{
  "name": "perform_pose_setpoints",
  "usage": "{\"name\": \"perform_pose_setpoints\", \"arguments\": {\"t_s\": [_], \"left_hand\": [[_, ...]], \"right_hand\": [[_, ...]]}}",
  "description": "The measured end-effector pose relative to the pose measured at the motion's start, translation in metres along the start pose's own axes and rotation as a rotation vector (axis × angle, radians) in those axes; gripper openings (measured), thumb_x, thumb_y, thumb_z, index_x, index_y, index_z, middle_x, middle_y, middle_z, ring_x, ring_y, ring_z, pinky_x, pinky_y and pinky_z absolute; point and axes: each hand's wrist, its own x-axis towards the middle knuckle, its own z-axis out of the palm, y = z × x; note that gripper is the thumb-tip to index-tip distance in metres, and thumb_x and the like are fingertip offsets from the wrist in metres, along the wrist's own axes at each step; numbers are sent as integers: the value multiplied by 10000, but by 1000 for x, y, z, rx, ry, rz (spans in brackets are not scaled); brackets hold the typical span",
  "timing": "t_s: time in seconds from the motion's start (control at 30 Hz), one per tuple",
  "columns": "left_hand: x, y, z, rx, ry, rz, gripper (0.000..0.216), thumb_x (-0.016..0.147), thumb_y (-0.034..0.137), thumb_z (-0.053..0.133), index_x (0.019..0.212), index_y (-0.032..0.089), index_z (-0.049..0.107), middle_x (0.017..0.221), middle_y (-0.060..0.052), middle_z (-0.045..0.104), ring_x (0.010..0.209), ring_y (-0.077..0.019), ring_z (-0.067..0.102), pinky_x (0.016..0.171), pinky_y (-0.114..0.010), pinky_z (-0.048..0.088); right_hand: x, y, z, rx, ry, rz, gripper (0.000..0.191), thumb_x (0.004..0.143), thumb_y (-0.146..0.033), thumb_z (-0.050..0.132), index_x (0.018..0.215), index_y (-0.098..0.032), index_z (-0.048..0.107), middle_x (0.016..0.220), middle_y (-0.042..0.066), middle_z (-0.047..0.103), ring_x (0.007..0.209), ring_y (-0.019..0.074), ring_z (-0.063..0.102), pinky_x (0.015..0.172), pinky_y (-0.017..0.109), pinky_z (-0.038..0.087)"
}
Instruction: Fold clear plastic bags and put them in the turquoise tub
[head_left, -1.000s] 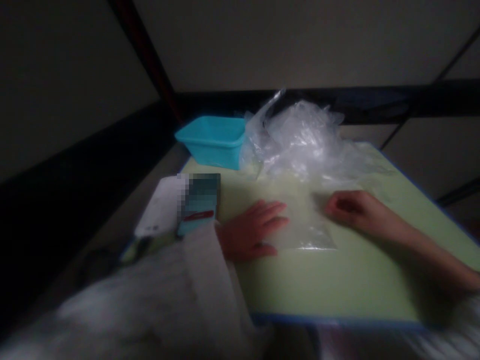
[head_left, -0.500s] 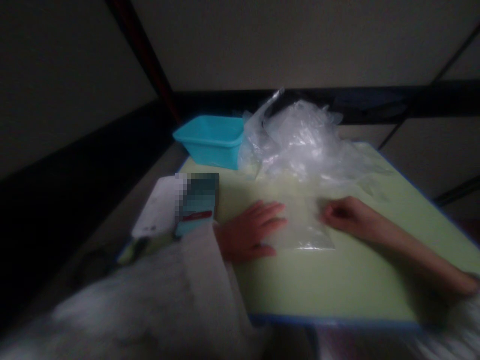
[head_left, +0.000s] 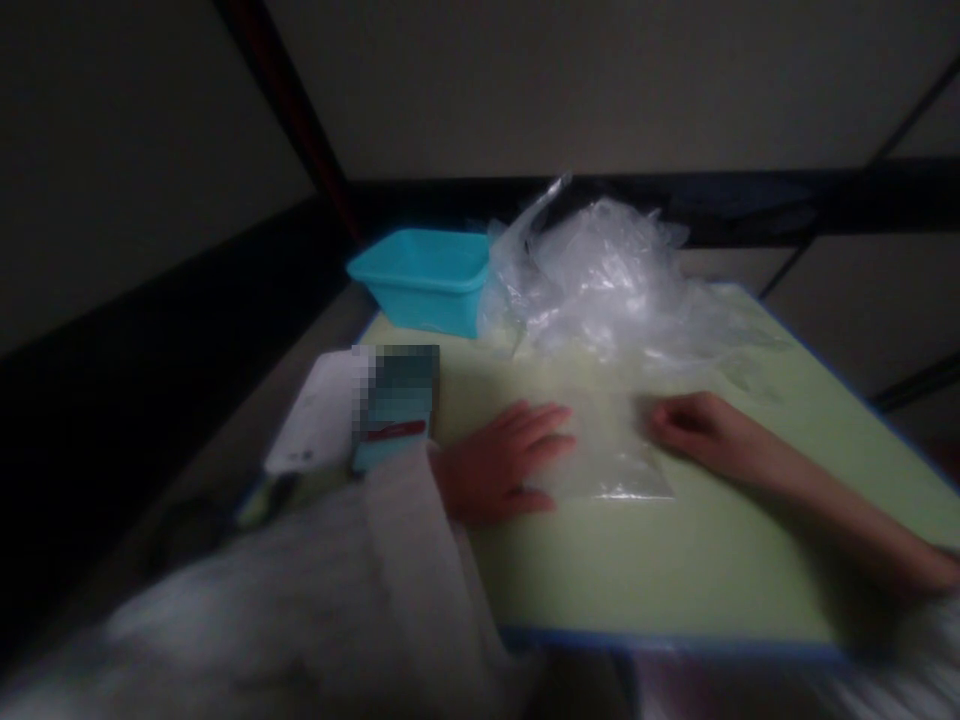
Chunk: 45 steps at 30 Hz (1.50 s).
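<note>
A small flat clear plastic bag (head_left: 611, 455) lies on the yellow-green tabletop. Across its left part rests my left hand (head_left: 499, 465), open, palm down with the fingers spread. My right hand (head_left: 686, 425) is closed at the bag's right edge, its fingers curled in and the fingertips close against that edge. Whether those fingers pinch the bag or something else is hidden. Behind both hands, a large crumpled heap of clear plastic (head_left: 607, 280) spreads over the back of the table.
At the back left stands a turquoise plastic basin (head_left: 424, 300), next to the plastic heap. Left of my left hand lie a white flat object (head_left: 315, 415) and a teal box-like item (head_left: 401, 400) with a red strip. Blue edging (head_left: 675, 643) borders the table; walls rise behind.
My right hand has shifted very slightly to the right along with the bag's edge. My left hand stays in place on the bag.
</note>
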Motion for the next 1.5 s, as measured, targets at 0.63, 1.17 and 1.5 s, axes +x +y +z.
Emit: {"name": "perform_pose_setpoints", "arguments": {"t_s": [0.63, 1.17, 1.5], "left_hand": [[0, -2, 2, 8, -7, 10, 680, 889, 589, 408, 1376, 115, 384, 1496, -200, 255, 1400, -316, 192, 1127, -495, 150], [0, -3, 4, 21, -7, 22, 688, 891, 582, 414, 1378, 97, 380, 1494, -212, 250, 1390, -325, 214, 1120, -496, 165], [0, -4, 4, 24, -31, 11, 672, 888, 553, 451, 1385, 107, 375, 1499, -209, 242, 1392, -327, 209, 1117, -501, 163]], "right_hand": [[-1, -4, 5, 119, 14, 30, 215, 779, -371, 542, 681, -185, 499, 600, -29, 453, 532, 112, 409, 483, 240, 315], [-3, 9, -8, 659, -333, 177, 267, 822, -380, 648, 836, -191, 460, 654, -18, 641, 408, 40, 467, 340, 165, 195], [-3, 21, -13, 833, -528, 255, 220, 812, -345, 665, 850, -192, 511, 722, -18, 668, 413, 36, 548, 271, 107, 156]]}}
